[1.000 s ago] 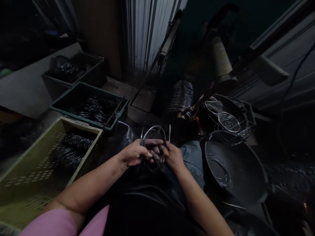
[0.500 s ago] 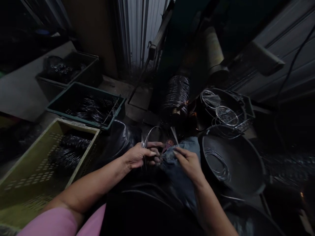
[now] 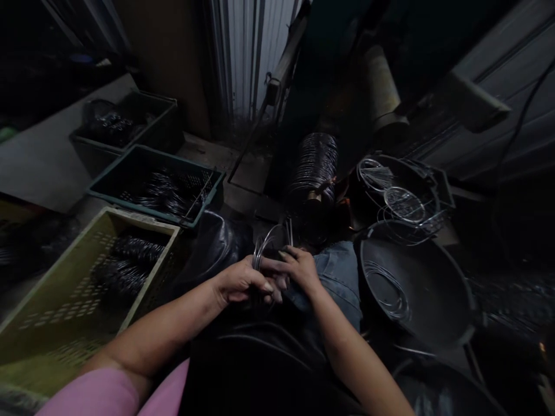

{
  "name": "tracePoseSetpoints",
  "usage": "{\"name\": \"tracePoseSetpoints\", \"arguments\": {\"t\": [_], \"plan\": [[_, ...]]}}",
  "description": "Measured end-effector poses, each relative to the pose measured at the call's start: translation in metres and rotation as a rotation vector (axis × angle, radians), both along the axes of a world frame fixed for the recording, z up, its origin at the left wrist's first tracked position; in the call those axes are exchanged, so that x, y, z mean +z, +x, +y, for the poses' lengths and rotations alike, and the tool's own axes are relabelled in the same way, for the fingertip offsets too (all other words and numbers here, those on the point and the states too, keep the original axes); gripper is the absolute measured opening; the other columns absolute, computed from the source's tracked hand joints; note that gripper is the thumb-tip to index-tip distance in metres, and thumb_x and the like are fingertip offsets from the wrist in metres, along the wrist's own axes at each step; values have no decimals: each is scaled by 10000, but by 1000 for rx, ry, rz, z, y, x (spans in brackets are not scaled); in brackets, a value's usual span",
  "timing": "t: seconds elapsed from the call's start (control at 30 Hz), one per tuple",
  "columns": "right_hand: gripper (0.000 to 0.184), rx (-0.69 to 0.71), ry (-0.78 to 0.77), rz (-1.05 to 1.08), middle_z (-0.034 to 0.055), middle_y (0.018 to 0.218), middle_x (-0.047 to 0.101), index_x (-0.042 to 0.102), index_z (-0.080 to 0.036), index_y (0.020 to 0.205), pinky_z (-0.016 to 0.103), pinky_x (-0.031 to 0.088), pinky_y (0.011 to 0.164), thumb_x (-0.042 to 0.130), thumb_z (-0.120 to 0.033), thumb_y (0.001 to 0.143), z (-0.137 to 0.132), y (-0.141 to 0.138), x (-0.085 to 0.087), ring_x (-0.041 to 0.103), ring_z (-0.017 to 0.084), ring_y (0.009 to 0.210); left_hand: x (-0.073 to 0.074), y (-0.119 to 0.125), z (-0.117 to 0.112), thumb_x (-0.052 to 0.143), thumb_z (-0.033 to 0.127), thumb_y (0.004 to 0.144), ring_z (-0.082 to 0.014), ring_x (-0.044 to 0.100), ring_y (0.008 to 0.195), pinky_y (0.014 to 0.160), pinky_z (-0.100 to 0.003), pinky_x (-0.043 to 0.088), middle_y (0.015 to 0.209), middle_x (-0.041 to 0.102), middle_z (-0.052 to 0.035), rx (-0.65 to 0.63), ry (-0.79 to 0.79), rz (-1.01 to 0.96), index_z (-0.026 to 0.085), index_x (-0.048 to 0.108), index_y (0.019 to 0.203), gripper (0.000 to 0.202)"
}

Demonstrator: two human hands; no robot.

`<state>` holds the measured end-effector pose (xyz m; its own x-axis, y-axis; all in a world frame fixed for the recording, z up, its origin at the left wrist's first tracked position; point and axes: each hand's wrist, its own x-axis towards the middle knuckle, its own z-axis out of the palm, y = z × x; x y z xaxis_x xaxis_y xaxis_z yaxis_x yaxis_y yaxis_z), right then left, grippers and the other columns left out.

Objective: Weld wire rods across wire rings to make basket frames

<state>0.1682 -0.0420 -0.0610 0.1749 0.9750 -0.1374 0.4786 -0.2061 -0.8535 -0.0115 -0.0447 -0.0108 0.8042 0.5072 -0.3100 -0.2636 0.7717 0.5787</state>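
Note:
In the middle of the head view my left hand (image 3: 243,282) is closed around several thin wire rings (image 3: 259,253), which stand up as a loose coil above the fingers. My right hand (image 3: 304,270) is up against the left one, its fingers bent over the left fingertips. A few thin, straight metal strips (image 3: 289,231) stick up from between its fingers; their lower ends are hidden. Both hands are over my lap, above a dark shiny apron (image 3: 255,338) and a blue denim leg (image 3: 340,271).
To the left stand a yellow crate (image 3: 56,289) and a green crate (image 3: 102,190), both holding dark wire rings. Ahead is a wire-wound spool (image 3: 319,156). On the right, a black pan (image 3: 437,283) holds a wire coil (image 3: 385,289); behind it, a basin (image 3: 433,185) contains wire hoops.
My right hand has moved left with the metal strips, from a gap beside the left hand to touching it. The left hand keeps the wire rings, now tilted a little.

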Motion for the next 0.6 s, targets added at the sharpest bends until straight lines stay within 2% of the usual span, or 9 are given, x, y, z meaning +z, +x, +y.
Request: {"name": "tracePoseSetpoints", "arguments": {"t": [0.1,0.17,0.27,0.33,0.43,0.5,0.6], "plan": [[311,-38,20,47,49,764,689,706,-168,791,293,469,677,583,-436,690,-9,17,17,616,198,732,-3,-4,3,606,30,585,-164,636,629,517,-228,439,757,641,-54,98,-13,56,135,644,1050,478],[358,-98,33,66,40,693,665,696,-145,835,266,449,572,564,-457,718,-21,31,31,583,164,614,-5,-2,5,619,43,590,-155,630,634,542,-232,446,742,635,-38,192,-11,120,140,625,1077,497],[379,-220,46,132,2,579,600,676,-128,899,225,358,425,581,-454,731,-41,44,47,465,100,442,-8,5,3,625,41,590,-146,623,643,602,-250,463,709,636,-24,327,10,268,128,631,1055,473],[372,-290,64,140,-10,559,583,678,-130,911,218,348,411,627,-436,705,-50,48,53,444,91,425,-9,10,1,626,59,614,-136,615,639,632,-254,467,691,647,-29,350,71,345,115,653,1017,407],[368,-302,117,32,26,670,644,683,-140,925,256,447,517,629,-430,706,-56,51,58,559,145,558,-10,12,-2,616,109,672,-126,602,629,611,-237,460,682,662,-34,305,218,390,123,668,1009,342],[353,-231,157,-71,62,808,676,681,-152,942,308,491,656,595,-427,739,-57,54,62,614,193,717,-8,12,-3,620,129,685,-119,588,585,569,-234,454,649,645,-14,282,286,421,130,643,1069,385],[368,-100,220,-286,96,1041,646,638,-184,1071,385,446,863,524,-404,799,-64,66,71,583,237,972,-4,11,-2,637,152,682,-120,577,522,513,-236,443,583,594,21,261,304,436,130,531,1222,551]]}}
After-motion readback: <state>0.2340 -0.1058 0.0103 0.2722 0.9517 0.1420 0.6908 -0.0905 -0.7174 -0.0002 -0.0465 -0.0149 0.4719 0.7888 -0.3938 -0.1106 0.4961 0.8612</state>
